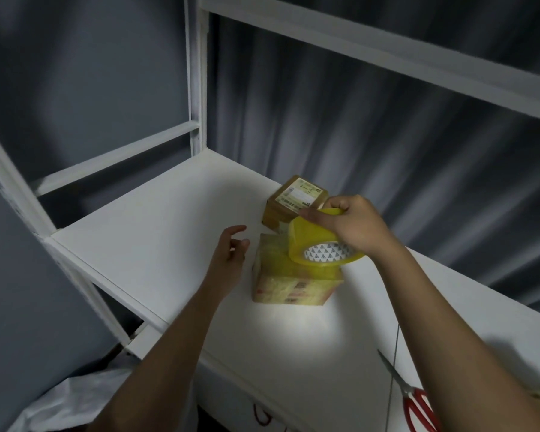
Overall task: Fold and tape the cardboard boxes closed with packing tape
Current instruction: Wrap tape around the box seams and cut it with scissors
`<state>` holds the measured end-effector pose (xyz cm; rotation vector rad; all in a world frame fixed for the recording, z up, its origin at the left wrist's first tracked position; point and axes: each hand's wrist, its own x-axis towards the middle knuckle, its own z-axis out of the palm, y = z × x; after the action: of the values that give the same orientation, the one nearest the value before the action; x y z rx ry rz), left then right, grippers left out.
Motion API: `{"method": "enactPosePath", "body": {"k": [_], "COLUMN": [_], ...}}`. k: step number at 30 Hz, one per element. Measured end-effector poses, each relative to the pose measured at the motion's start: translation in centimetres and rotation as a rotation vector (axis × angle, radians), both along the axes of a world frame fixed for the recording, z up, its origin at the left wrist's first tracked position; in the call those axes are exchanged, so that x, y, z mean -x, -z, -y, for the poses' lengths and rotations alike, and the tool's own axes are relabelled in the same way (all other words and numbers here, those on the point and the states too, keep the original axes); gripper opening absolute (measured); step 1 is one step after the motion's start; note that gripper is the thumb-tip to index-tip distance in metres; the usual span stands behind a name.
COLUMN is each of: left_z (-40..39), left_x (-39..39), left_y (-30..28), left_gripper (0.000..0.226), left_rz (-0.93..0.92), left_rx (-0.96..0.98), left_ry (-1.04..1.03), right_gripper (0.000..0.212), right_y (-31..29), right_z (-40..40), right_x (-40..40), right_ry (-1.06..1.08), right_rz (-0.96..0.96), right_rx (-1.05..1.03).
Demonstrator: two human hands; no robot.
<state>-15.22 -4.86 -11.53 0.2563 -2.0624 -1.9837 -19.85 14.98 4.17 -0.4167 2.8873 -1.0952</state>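
Note:
A small cardboard box (pixel 293 283), wrapped in yellowish tape, sits on the white shelf board (pixel 156 226). Just above its right half my right hand (pixel 353 227) grips a roll of yellow packing tape (pixel 312 241), fingers curled over the roll's top edge. The roll is tilted, showing its white patterned core. My left hand (pixel 231 251) hovers to the left of the box with fingers loosely curled, holding nothing and not touching the box. A second cardboard box (pixel 295 202) with a shipping label stands behind, partly hidden by the roll and my right hand.
Red-handled scissors (pixel 413 397) lie on the board at the lower right, under my right forearm. White shelf uprights (pixel 197 88) and an upper shelf frame the space. A grey curtain hangs behind. White plastic sheeting (pixel 60 406) lies at the lower left.

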Motion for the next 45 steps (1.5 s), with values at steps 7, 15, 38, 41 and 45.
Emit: {"method": "enactPosePath", "body": {"k": [7, 15, 38, 41, 45], "left_z": [-1.7, -2.9, -2.8, -2.7, -2.3], "left_x": [0.1, 0.1, -1.1, 0.2, 0.3], "left_y": [1.3, 2.2, -3.1, -3.6, -2.9], "left_gripper": [0.027, 0.034, 0.112, 0.09, 0.092], "left_rz": [0.071, 0.119, 0.008, 0.004, 0.115], "left_rx": [-0.088, 0.212, 0.161, 0.303, 0.218], "left_ry": [0.007, -0.078, 0.396, 0.377, 0.356], "right_gripper": [0.037, 0.041, 0.048, 0.046, 0.03], "right_y": [0.0, 0.2, 0.3, -0.2, -1.6], "right_z": [0.8, 1.3, 1.1, 0.9, -0.5], "right_x": [0.0, -0.2, 0.0, 0.4, 0.5], "right_ry": [-0.022, 0.001, -0.015, -0.048, -0.151], "right_rz": [-0.016, -0.06, -0.033, -0.032, 0.251], "right_rx": [-0.062, -0.195, -0.197, -0.207, 0.09]}}
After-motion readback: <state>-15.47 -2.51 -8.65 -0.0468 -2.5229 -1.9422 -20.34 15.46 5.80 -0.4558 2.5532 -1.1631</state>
